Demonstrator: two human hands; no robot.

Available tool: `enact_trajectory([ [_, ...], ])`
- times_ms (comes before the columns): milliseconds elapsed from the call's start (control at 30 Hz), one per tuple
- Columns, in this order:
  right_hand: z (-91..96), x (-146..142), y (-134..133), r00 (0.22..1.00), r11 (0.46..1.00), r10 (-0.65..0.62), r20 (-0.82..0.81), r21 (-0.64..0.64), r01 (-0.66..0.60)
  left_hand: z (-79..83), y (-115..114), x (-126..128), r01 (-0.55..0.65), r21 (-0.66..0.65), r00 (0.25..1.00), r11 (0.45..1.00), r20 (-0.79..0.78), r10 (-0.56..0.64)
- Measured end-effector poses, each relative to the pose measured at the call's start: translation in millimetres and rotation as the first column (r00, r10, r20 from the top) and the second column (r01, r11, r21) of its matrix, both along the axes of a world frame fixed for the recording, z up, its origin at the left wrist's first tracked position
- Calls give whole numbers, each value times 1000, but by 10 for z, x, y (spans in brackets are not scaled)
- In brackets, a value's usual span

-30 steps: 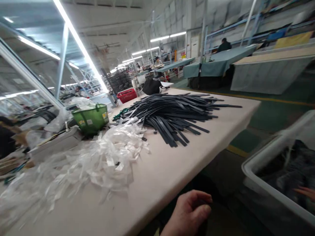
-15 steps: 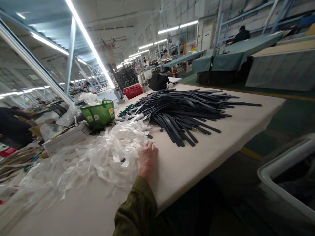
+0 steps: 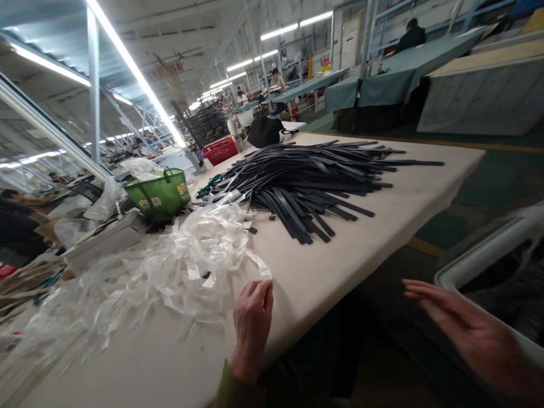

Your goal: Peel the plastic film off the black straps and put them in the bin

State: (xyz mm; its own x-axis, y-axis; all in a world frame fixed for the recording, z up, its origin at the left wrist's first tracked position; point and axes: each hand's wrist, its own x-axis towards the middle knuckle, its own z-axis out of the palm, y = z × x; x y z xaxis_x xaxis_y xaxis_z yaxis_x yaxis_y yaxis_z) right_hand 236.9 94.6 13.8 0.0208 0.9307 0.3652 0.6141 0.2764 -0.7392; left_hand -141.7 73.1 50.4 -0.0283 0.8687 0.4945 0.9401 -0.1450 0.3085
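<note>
My left hand (image 3: pixel 251 320) lies flat on the pale table (image 3: pixel 382 224), fingers together and stretched out, touching the near edge of a heap of clear plastic strips (image 3: pixel 170 269). It holds nothing. My right hand (image 3: pixel 471 334) hovers off the table's right side, fingers extended and empty, next to the rim of a white bin (image 3: pixel 484 252). A big pile of dark flat straps (image 3: pixel 310 181) lies further along the table, beyond both hands.
A green basket (image 3: pixel 159 195) and a grey tray (image 3: pixel 100 241) stand left of the plastic heap. A red basket (image 3: pixel 220 150) and a black bag (image 3: pixel 263 131) sit at the table's far end. Other people work at distant tables.
My left hand slid back toward me along the plastic heap's edge. My right hand came into view at the lower right, by the white bin. The view shifted slightly.
</note>
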Motion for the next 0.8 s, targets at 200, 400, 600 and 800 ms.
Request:
enact_trajectory([
  [200, 382, -1523, 124, 678, 515, 452, -580, -451, -729, -29, -462, 176, 97, 62, 995, 993, 21, -99],
  [400, 364, -2209, 297, 608, 362, 341, -717, -497, -789, 30, -643, 222, 120, 64, 991, 991, 59, -124],
  [600, 472, -2264, 378, 637, 503, 389, -666, -426, -752, 0, -697, 267, 32, -44, 791, 999, 612, 1],
  [800, 612, -2152, 386, 667, 553, 520, -534, -384, -739, 1, -441, 321, 301, -287, 210, 909, 950, 231],
])
